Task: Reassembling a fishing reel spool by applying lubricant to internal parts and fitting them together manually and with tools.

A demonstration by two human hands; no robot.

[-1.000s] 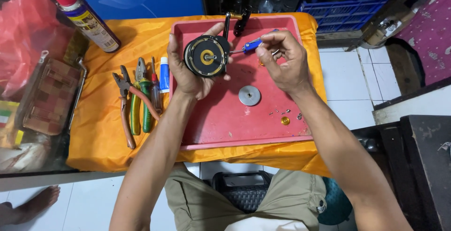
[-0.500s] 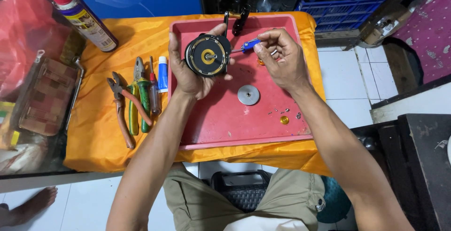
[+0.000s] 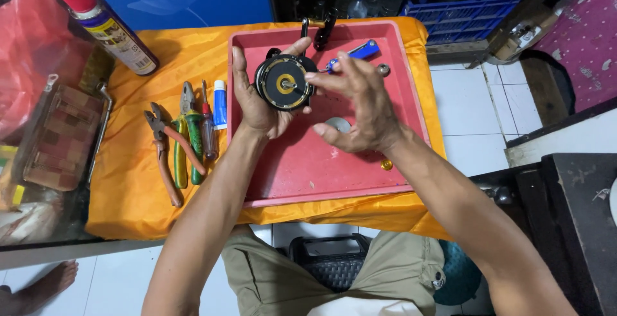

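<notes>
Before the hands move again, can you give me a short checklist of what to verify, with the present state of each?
1. Reel held firmly: ok, the left hand wraps it from behind, above the tray.
2. Right hand on the reel's centre: ok, its fingertips meet the small shaft in the yellow ring.
3. Small part pinched in the fingertips: cannot tell, too small to see.
4. Loose parts inside the tray: ok, the disc and brass piece lie on its floor.
5. Blue tool within reach: ok, it lies in the tray behind the right hand.
6. Pliers out of the way: ok, on the cloth left of the tray.
</notes>
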